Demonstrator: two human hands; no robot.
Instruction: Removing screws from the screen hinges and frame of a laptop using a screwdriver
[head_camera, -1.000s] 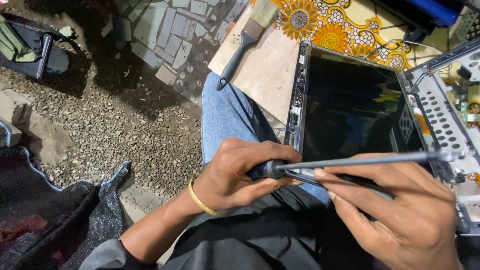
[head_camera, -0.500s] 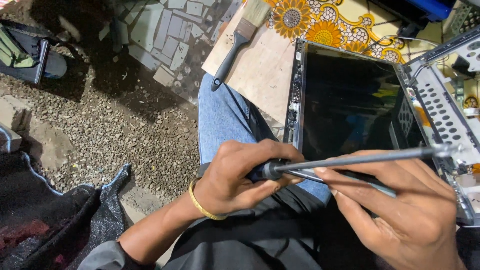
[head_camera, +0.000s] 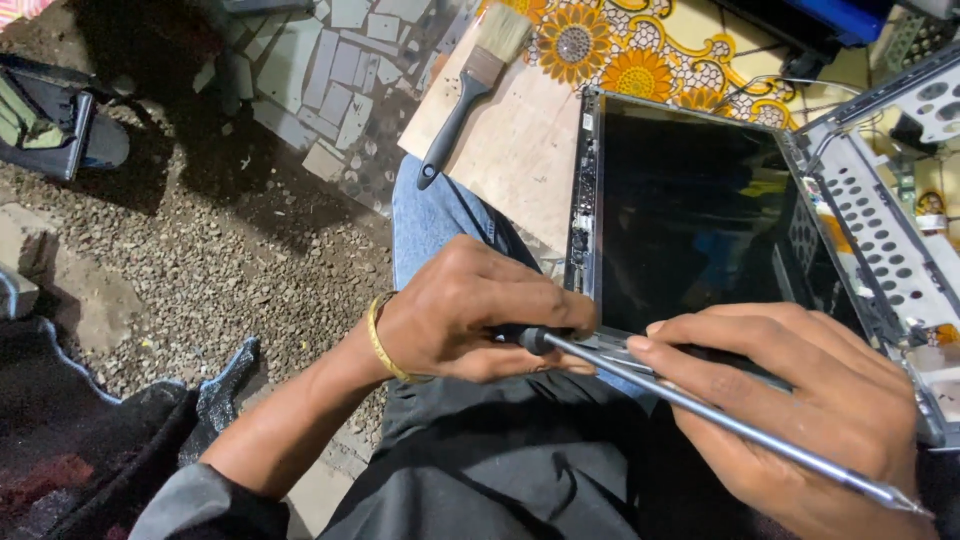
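Note:
My left hand, with a gold bangle on the wrist, is closed around the dark handle of a long screwdriver. Its thin metal shaft slants down to the lower right, across the fingers of my right hand. That hand clasps the lower edge of a dark laptop screen panel resting on my lap. The tip of the shaft hangs free near the frame's bottom right corner.
A perforated grey metal chassis adjoins the panel on the right. A paintbrush lies on a wooden board over a sunflower-patterned cloth. Gravel ground, a dark bag and black plastic sheeting are at the left.
The screwdriver's shaft swung from nearly level, with its tip at the metal chassis, to slanting down toward the lower right. Both hands kept their hold.

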